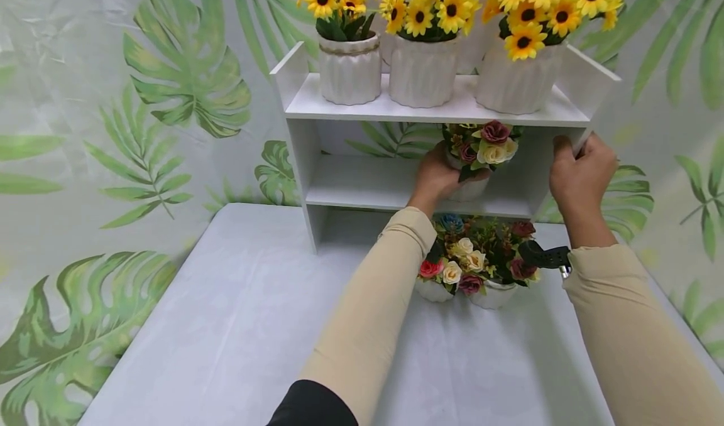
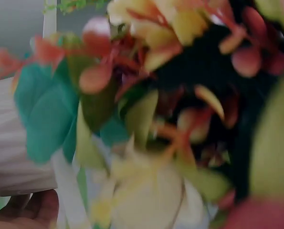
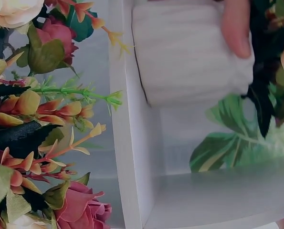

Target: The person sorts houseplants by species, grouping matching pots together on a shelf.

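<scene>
My left hand (image 1: 438,174) grips a white pot of artificial roses (image 1: 472,190) at the right end of the shelf unit's middle board (image 1: 356,178). Burgundy and cream blooms top this pot. In the right wrist view the thumb (image 3: 236,28) lies over the rim of the white pot (image 3: 189,52), whose base is right at the board. The left wrist view has the fingers (image 2: 34,210) against the pot (image 2: 17,138), with nearby flowers blurred in front. My right hand (image 1: 582,168) grips the right side panel of the white shelf unit (image 1: 588,87), thumb on the inner side.
Three white pots of sunflowers (image 1: 424,71) stand on the top shelf. Below, potted roses (image 1: 492,294) in red, cream and burgundy stand on the white-covered table (image 1: 237,325) at the unit's lower right. A leaf-patterned backdrop (image 1: 186,61) hangs behind.
</scene>
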`<state>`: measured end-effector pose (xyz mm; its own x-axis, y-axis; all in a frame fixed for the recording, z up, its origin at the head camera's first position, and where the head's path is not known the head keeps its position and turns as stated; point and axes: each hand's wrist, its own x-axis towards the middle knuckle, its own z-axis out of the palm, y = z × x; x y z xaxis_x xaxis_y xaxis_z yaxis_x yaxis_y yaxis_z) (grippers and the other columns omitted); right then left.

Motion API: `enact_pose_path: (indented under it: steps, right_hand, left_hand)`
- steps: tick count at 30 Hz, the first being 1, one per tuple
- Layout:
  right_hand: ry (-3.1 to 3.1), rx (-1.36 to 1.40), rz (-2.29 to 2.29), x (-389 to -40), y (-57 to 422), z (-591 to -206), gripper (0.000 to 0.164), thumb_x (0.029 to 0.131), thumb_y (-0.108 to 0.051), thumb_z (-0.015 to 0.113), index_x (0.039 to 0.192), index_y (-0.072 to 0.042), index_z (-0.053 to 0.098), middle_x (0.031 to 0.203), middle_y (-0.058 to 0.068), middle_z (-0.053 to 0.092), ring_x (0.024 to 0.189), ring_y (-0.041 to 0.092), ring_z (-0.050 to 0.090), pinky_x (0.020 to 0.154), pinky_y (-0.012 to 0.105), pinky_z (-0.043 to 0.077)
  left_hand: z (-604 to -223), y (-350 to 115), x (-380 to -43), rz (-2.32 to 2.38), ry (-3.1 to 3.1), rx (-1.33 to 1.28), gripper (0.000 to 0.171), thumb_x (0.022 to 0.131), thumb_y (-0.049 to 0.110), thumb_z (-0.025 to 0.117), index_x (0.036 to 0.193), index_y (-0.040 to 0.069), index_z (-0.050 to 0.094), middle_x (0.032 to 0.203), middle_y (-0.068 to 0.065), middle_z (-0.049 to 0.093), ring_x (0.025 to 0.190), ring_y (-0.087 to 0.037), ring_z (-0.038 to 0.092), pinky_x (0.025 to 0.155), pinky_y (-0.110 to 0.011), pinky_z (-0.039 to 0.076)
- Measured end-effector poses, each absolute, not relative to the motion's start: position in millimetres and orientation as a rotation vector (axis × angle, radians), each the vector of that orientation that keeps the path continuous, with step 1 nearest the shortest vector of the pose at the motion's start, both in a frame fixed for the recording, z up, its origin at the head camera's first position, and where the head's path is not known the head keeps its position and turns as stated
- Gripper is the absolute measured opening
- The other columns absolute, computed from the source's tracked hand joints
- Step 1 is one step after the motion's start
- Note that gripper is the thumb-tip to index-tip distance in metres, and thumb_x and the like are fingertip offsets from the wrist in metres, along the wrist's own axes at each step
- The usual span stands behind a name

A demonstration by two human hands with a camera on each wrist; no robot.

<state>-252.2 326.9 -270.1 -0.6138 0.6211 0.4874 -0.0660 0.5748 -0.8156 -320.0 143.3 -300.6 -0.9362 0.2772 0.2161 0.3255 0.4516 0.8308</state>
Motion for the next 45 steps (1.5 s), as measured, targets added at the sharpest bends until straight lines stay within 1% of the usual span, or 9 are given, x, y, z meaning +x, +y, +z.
enact_pose_path:
  steps: [4,8,16,26,30,34,39,42,45]
  right_hand:
    - [-1.976,-0.434,1.059,-253.1,327.7,-268.8,0.034,0.097,-0.028,0.056,0.064,-0.021,0.046,0.048,-0.027,0.038,0.057,-0.005,0.043,0.051,0.017,0.031]
    - [-1.963,-0.421,1.049,-255.1,327.4,-268.3,0.034,0.097,-0.029,0.057,0.065,-0.022,0.046,0.049,-0.028,0.038,0.058,-0.005,0.042,0.053,0.017,0.031]
    - [-1.965,-0.416,1.034,-254.3,327.6,-269.7,0.038,0.095,-0.026,0.056,0.060,-0.020,0.042,0.044,-0.024,0.034,0.050,-0.004,0.035,0.048,0.021,0.024]
    - [-1.970,-0.419,1.030,-253.5,327.8,-269.8,0.036,0.096,-0.029,0.057,0.063,-0.020,0.046,0.046,-0.030,0.037,0.055,-0.007,0.040,0.052,0.018,0.030]
    - [-1.980,-0.422,1.032,-254.3,329.4,-270.9,0.037,0.097,-0.028,0.056,0.063,-0.019,0.046,0.045,-0.028,0.037,0.054,-0.007,0.040,0.051,0.017,0.030]
    - [-1.990,-0.419,1.037,-253.5,329.2,-269.8,0.038,0.097,-0.029,0.056,0.063,-0.016,0.046,0.045,-0.028,0.038,0.053,-0.008,0.041,0.051,0.017,0.030]
    - [-1.974,-0.416,1.044,-254.1,327.1,-269.9,0.036,0.096,-0.029,0.057,0.063,-0.019,0.046,0.046,-0.031,0.038,0.058,-0.006,0.042,0.054,0.018,0.032]
    - [-1.968,-0.415,1.048,-255.1,327.0,-270.6,0.036,0.095,-0.028,0.057,0.063,-0.020,0.046,0.047,-0.031,0.037,0.058,-0.003,0.041,0.053,0.019,0.031]
    - [-1.962,-0.424,1.054,-256.0,327.5,-270.8,0.035,0.096,-0.028,0.057,0.063,-0.021,0.046,0.047,-0.031,0.037,0.058,-0.003,0.040,0.053,0.019,0.031]
  left_hand:
    - [-300.7,153.3,-319.2,-1.562,-2.613,-0.581,0.086,0.081,0.041,0.080,0.152,0.013,0.039,0.147,-0.005,0.054,0.136,-0.017,0.052,0.108,-0.023,0.046]
    - [-300.7,160.4,-317.3,-1.632,-2.601,-0.570,0.085,0.082,0.038,0.079,0.151,0.012,0.038,0.147,-0.005,0.054,0.136,-0.017,0.053,0.108,-0.024,0.046]
    - [-303.7,172.6,-310.4,-1.621,-2.654,-0.584,0.087,0.084,0.042,0.077,0.154,0.016,0.033,0.152,-0.002,0.049,0.139,-0.016,0.049,0.111,-0.025,0.044]
    - [-301.0,173.2,-303.1,-1.610,-2.666,-0.669,0.089,0.086,0.040,0.076,0.155,0.012,0.028,0.154,-0.006,0.046,0.140,-0.018,0.048,0.111,-0.025,0.043]
    - [-303.3,165.5,-302.5,-1.537,-2.729,-0.719,0.098,0.084,0.042,0.077,0.158,0.011,0.020,0.157,-0.006,0.041,0.142,-0.020,0.046,0.112,-0.028,0.044]
    - [-306.3,151.9,-303.7,-1.470,-2.750,-0.796,0.100,0.082,0.041,0.079,0.158,0.010,0.021,0.158,-0.007,0.039,0.143,-0.022,0.044,0.112,-0.030,0.044]
    - [-304.8,121.0,-298.4,-1.359,-2.796,-0.841,0.097,0.084,0.047,0.076,0.158,0.012,0.024,0.162,-0.006,0.034,0.147,-0.023,0.038,0.115,-0.036,0.041]
    - [-302.9,101.2,-293.6,-1.243,-2.778,-0.865,0.090,0.086,0.049,0.073,0.156,0.012,0.030,0.160,-0.005,0.038,0.145,-0.024,0.040,0.115,-0.039,0.041]
    - [-301.7,84.2,-287.0,-1.190,-2.734,-0.884,0.079,0.089,0.045,0.071,0.152,0.012,0.038,0.156,-0.005,0.044,0.142,-0.025,0.044,0.114,-0.041,0.042]
